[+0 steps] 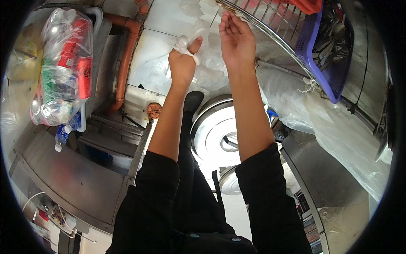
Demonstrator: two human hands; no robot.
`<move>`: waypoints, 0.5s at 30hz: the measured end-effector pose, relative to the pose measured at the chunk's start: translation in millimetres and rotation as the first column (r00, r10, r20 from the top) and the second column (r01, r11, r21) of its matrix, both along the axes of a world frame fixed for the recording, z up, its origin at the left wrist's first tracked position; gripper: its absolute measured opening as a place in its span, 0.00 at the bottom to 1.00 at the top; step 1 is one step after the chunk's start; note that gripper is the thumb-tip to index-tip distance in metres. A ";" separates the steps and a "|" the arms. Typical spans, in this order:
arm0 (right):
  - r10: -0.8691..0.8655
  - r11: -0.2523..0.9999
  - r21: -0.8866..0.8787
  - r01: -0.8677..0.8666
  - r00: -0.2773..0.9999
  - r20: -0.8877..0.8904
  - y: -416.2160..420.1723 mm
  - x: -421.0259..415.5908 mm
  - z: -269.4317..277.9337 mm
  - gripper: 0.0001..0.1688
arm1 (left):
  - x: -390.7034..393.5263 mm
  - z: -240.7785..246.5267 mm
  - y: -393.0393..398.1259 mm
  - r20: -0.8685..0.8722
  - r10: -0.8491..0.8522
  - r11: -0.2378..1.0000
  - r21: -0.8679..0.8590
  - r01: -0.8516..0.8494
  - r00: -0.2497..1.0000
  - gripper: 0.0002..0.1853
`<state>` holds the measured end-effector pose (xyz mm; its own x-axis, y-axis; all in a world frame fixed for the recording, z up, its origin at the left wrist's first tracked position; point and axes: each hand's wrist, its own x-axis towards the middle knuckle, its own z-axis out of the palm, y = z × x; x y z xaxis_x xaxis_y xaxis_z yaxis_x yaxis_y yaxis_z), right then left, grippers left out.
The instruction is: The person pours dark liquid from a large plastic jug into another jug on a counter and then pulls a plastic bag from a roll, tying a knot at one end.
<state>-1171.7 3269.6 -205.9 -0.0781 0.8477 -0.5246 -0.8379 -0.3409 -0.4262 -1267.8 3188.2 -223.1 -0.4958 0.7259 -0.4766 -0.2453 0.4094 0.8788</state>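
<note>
My left hand (pixel 184 65) is closed around the gathered neck of a translucent plastic bag (pixel 211 68), its thumb pointing up. The bag's body hangs between my two hands, over white floor tiles. My right hand (pixel 237 39) is raised with the palm facing me and the fingers half curled. Its fingertips are at the rim of a metal wire rack (pixel 269 30), close to some thin brownish strands (pixel 232 9) on the wire. Whether the fingertips pinch anything there is hidden. Below my forearms stands a large round pot with a shiny metal lid (pixel 215 127).
A purple plastic basket (pixel 317 68) of metal cutlery adjoins the rack. Plastic sheeting (pixel 342 136) hangs at the right. At left, a clear bag of drink cans (pixel 65 66) sits above small bottles (pixel 62 138). An orange pipe (pixel 125 63) and a steel counter (pixel 69 181) flank my left side.
</note>
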 end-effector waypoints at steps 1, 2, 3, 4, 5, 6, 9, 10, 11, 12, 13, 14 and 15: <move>-0.024 0.999 0.029 0.022 0.995 0.096 -4.5 -0.7 4.0 0.05 | -0.4 -1.1 -2.4 0.000 -0.006 1.000 -0.010 0.006 1.000 0.17; -0.050 0.997 0.059 0.040 0.980 0.190 -8.5 -2.9 7.2 0.05 | -1.0 -2.1 -5.3 0.000 -0.010 1.000 -0.020 0.010 1.000 0.17; -0.083 0.994 0.090 0.059 0.956 0.283 -11.2 -5.1 10.0 0.06 | -0.7 -4.1 -8.0 0.002 -0.019 0.999 -0.032 0.020 1.000 0.16; -0.127 0.990 0.108 0.092 0.911 0.391 -10.6 -9.3 12.0 0.06 | -1.4 -6.6 -9.2 -0.012 -0.007 1.000 -0.021 0.007 1.000 0.17; -0.169 0.984 0.129 0.120 0.853 0.493 -8.6 -14.8 13.5 0.06 | -2.9 -9.4 -10.0 -0.027 0.007 1.000 -0.010 -0.007 1.000 0.17; -0.210 0.977 0.153 0.147 0.780 0.590 -7.5 -17.9 13.2 0.06 | -2.5 -9.3 -9.9 -0.037 0.019 1.000 0.000 -0.019 0.999 0.18; -0.276 0.961 0.199 0.191 0.661 0.698 -5.4 -25.7 9.1 0.05 | -2.8 -6.6 -14.5 -0.024 0.041 0.998 -0.039 -0.042 0.999 0.18; -0.288 0.957 0.192 0.216 0.635 0.717 -4.8 -27.0 8.5 0.05 | -3.2 -8.0 -15.8 -0.021 0.038 0.999 -0.033 -0.038 0.999 0.18; -0.298 0.952 0.186 0.241 0.608 0.736 -4.2 -28.2 8.1 0.05 | -3.2 -10.2 -17.7 -0.019 0.034 0.999 -0.027 -0.035 0.999 0.18; -0.305 0.948 0.181 0.263 0.583 0.753 -3.7 -31.1 8.2 0.04 | -4.8 -12.2 -19.9 -0.019 0.035 0.999 -0.020 -0.035 0.999 0.19; -0.331 0.940 0.194 0.280 0.616 0.715 -2.9 -33.4 8.4 0.05 | -6.2 -14.2 -22.1 -0.044 0.036 0.999 -0.036 -0.037 0.998 0.19; -0.355 0.932 0.206 0.297 0.647 0.674 -2.0 -34.9 9.0 0.06 | -7.6 -16.0 -24.5 -0.068 0.036 0.998 -0.052 -0.040 0.997 0.19; -0.380 0.923 0.217 0.317 0.673 0.634 -1.0 -34.8 8.1 0.07 | -8.2 -16.5 -26.0 -0.089 0.034 0.997 -0.069 -0.040 0.995 0.19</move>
